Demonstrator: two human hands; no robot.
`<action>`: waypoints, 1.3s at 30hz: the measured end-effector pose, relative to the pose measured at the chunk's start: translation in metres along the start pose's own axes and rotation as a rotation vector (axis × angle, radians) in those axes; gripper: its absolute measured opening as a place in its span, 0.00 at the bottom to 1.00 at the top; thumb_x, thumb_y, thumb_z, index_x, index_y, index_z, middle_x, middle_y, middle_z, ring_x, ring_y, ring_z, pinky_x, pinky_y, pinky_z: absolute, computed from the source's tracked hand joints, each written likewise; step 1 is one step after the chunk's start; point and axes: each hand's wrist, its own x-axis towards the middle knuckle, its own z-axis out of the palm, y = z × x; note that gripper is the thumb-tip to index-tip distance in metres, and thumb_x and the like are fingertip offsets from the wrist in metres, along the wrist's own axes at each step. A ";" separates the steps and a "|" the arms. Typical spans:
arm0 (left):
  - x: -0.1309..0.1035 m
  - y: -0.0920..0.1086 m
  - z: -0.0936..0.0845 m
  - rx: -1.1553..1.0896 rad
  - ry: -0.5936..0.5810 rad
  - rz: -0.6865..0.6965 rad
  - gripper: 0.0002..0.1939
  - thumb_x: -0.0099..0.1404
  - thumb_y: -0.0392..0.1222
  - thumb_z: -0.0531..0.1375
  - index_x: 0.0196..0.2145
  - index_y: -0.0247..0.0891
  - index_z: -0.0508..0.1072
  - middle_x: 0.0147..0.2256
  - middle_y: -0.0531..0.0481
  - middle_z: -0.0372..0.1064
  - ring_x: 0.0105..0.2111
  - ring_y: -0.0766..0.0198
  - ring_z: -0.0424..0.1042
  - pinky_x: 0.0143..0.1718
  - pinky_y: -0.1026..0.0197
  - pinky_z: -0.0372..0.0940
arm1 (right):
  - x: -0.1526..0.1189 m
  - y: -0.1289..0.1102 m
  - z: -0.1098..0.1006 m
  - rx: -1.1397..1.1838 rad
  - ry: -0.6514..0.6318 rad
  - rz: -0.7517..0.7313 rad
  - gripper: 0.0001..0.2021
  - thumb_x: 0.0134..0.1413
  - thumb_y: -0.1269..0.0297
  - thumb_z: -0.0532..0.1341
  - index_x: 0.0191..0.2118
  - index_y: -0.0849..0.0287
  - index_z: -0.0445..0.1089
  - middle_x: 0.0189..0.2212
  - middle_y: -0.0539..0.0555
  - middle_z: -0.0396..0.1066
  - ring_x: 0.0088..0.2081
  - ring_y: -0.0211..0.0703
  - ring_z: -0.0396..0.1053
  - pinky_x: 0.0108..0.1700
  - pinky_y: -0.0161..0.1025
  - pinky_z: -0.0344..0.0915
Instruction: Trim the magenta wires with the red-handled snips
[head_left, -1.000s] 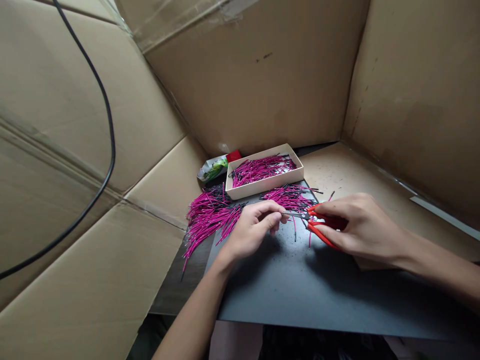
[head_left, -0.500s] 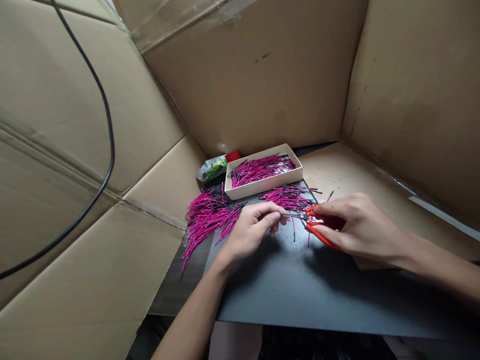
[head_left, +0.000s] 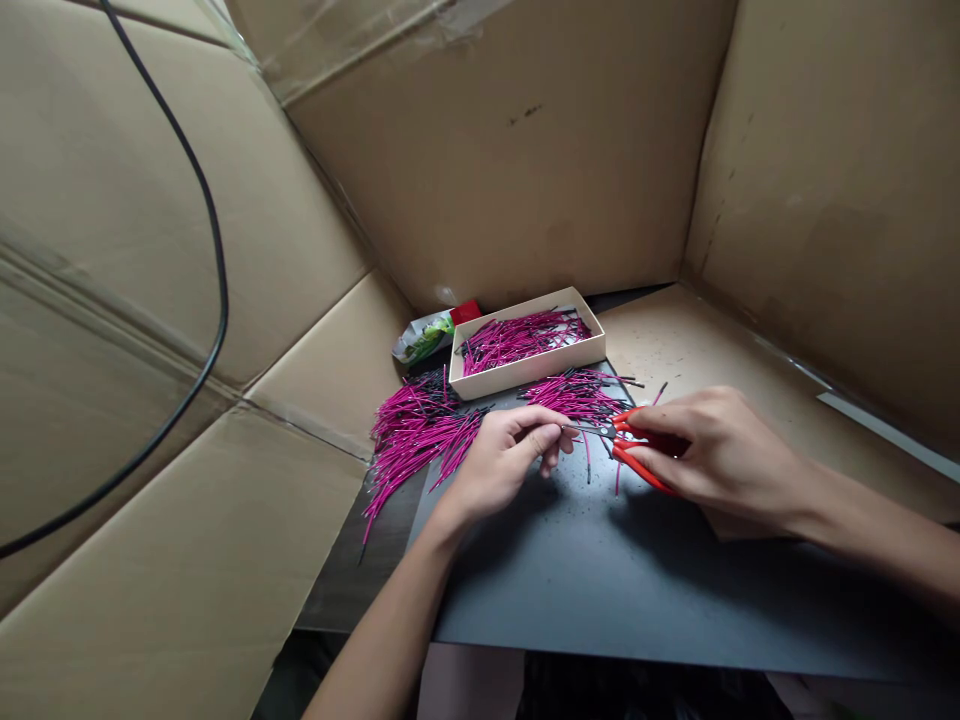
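Note:
My right hand [head_left: 697, 445] is wrapped round the red handles of small scissors [head_left: 652, 440]. Their dark blades point left and reach the fingertips of my left hand [head_left: 517, 445]. Thumb and forefinger of that hand are pinched together at the blade tips; what they hold is too small and hidden to make out. Just behind the hands lies a pile of short pink wires with black ends [head_left: 574, 395]. To the left is a larger pile of the same pink wires [head_left: 420, 430].
A shallow cream box [head_left: 525, 378] holding more pink wires stands behind the piles. Beside it lies a green and white packet [head_left: 424, 338]. Cardboard walls [head_left: 495, 180] enclose the dark tabletop [head_left: 540, 600]. A black cable [head_left: 217, 250] hangs at left.
The scissors' blades have shifted slightly at the left fingertips, and the handles have moved a little. Both hands stay in nearly the same place.

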 end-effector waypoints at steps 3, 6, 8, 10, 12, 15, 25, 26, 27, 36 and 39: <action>0.000 0.001 0.000 0.001 0.004 0.003 0.09 0.65 0.41 0.58 0.34 0.31 0.74 0.27 0.49 0.69 0.22 0.69 0.66 0.24 0.65 0.63 | 0.000 -0.002 -0.001 0.004 0.016 0.009 0.11 0.55 0.63 0.58 0.39 0.60 0.76 0.23 0.53 0.73 0.22 0.37 0.66 0.25 0.36 0.56; -0.001 0.001 0.000 -0.007 0.006 0.000 0.09 0.65 0.41 0.59 0.34 0.31 0.73 0.27 0.49 0.69 0.22 0.69 0.66 0.24 0.65 0.63 | 0.000 -0.004 -0.002 0.005 0.020 0.036 0.11 0.54 0.63 0.58 0.38 0.60 0.77 0.22 0.52 0.72 0.21 0.36 0.65 0.25 0.36 0.55; -0.001 0.000 0.000 -0.023 0.007 -0.001 0.09 0.65 0.41 0.59 0.34 0.31 0.73 0.27 0.49 0.69 0.22 0.69 0.66 0.24 0.65 0.63 | 0.000 -0.004 -0.002 0.008 0.006 0.035 0.11 0.54 0.63 0.59 0.38 0.60 0.77 0.21 0.52 0.72 0.21 0.36 0.64 0.25 0.36 0.55; -0.001 0.000 0.001 -0.042 0.007 0.000 0.08 0.64 0.41 0.59 0.34 0.31 0.73 0.27 0.49 0.69 0.23 0.69 0.67 0.24 0.65 0.64 | 0.000 -0.003 -0.002 0.008 -0.006 0.019 0.11 0.54 0.63 0.59 0.38 0.60 0.77 0.21 0.52 0.72 0.21 0.36 0.64 0.25 0.35 0.56; -0.001 0.000 0.001 -0.060 0.002 0.003 0.08 0.64 0.40 0.59 0.34 0.31 0.72 0.27 0.49 0.69 0.23 0.69 0.67 0.24 0.65 0.64 | 0.000 -0.002 -0.001 0.008 0.006 0.004 0.12 0.55 0.63 0.58 0.39 0.61 0.77 0.22 0.52 0.72 0.21 0.36 0.65 0.26 0.35 0.56; -0.001 0.000 0.000 -0.065 -0.001 0.006 0.08 0.65 0.40 0.59 0.34 0.31 0.72 0.28 0.49 0.69 0.23 0.69 0.67 0.24 0.65 0.64 | 0.000 -0.002 0.001 0.010 0.028 0.009 0.12 0.55 0.63 0.58 0.39 0.61 0.77 0.22 0.52 0.72 0.22 0.36 0.65 0.25 0.36 0.56; -0.001 -0.002 -0.001 -0.054 -0.003 0.014 0.08 0.65 0.40 0.59 0.35 0.31 0.72 0.28 0.49 0.69 0.23 0.68 0.67 0.24 0.65 0.64 | 0.001 -0.003 -0.001 0.015 -0.016 0.008 0.12 0.55 0.62 0.58 0.38 0.60 0.77 0.20 0.51 0.71 0.21 0.36 0.64 0.25 0.36 0.55; -0.001 -0.002 -0.001 -0.052 0.000 0.015 0.08 0.65 0.40 0.59 0.35 0.31 0.72 0.28 0.49 0.69 0.23 0.68 0.67 0.24 0.65 0.64 | 0.001 -0.002 -0.001 0.018 -0.008 0.012 0.12 0.55 0.62 0.58 0.38 0.60 0.77 0.20 0.51 0.71 0.21 0.36 0.64 0.25 0.36 0.55; -0.001 -0.002 -0.001 -0.049 0.001 0.016 0.08 0.65 0.40 0.59 0.35 0.31 0.72 0.27 0.49 0.69 0.23 0.68 0.67 0.24 0.65 0.63 | 0.001 -0.003 0.000 0.020 0.000 0.020 0.12 0.55 0.62 0.58 0.39 0.60 0.77 0.20 0.51 0.71 0.21 0.36 0.64 0.25 0.36 0.55; -0.001 -0.003 -0.002 -0.059 -0.004 0.023 0.08 0.64 0.39 0.59 0.36 0.31 0.72 0.28 0.48 0.69 0.23 0.68 0.67 0.25 0.64 0.64 | 0.000 -0.003 0.000 0.019 0.010 0.016 0.12 0.55 0.62 0.58 0.38 0.60 0.77 0.21 0.52 0.72 0.21 0.36 0.65 0.25 0.36 0.55; 0.000 -0.003 -0.002 -0.064 -0.002 0.017 0.08 0.64 0.39 0.60 0.35 0.30 0.72 0.28 0.48 0.69 0.22 0.68 0.67 0.24 0.64 0.64 | 0.000 -0.003 0.000 0.024 0.015 0.029 0.11 0.54 0.62 0.59 0.39 0.60 0.77 0.21 0.51 0.72 0.21 0.35 0.64 0.25 0.36 0.55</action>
